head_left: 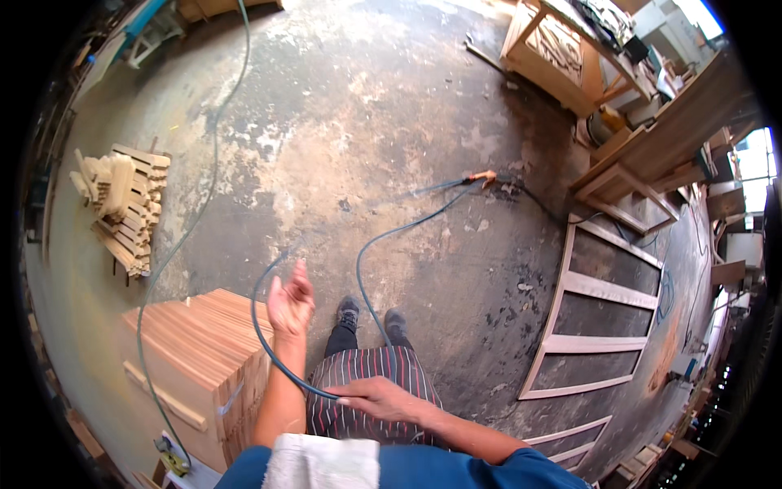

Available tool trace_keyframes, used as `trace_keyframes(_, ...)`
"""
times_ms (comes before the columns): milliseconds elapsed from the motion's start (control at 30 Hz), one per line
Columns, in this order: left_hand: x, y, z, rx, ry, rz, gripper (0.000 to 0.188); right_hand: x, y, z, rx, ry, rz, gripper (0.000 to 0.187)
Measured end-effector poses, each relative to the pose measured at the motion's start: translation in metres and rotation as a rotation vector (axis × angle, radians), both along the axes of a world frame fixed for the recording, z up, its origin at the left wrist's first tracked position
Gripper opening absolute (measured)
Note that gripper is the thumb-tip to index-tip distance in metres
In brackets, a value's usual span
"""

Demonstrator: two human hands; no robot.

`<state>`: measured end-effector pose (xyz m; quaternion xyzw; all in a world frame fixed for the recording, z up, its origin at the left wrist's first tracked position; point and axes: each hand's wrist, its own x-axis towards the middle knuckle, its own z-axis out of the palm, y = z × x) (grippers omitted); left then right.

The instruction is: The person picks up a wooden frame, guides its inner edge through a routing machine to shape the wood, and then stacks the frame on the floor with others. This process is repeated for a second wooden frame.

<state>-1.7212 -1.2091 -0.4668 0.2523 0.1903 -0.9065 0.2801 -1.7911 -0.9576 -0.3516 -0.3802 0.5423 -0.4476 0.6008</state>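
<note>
My right hand, closed in front of the striped apron, grips a blue-green hose. From there the hose crosses over my left forearm, bows up around the left side of that hand, and blurs as it rises toward the floor ahead. My left hand is raised with its fingers apart and nothing in it. An orange-and-black fitting lies on the floor where the hose lines meet; its exact kind is unclear. A second strand curves from it back to my apron.
Close on my left stands a stack of wooden boards, with a pile of cut wood pieces beyond. Another hose trails down the left side. Wooden frames lie at right, near a workbench.
</note>
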Motion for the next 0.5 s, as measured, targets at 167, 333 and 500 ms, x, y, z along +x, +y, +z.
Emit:
trace_keyframes(167, 0.07, 0.001, 0.075, -0.09, 0.032, 0.154, 0.058, -0.048, 0.072, 0.065, 0.2, -0.247, -0.062, 0.03)
trace_keyframes(333, 0.176, 0.129, 0.06, 0.101, -0.279, 0.188, 0.05, -0.076, 0.093, 0.109, 0.135, -0.279, -0.041, 0.026)
trace_keyframes(500, 0.252, 0.227, 0.069, 0.142, -0.166, 0.167, 0.045, -0.053, 0.098, 0.128, 0.113, -0.173, 0.176, 0.033)
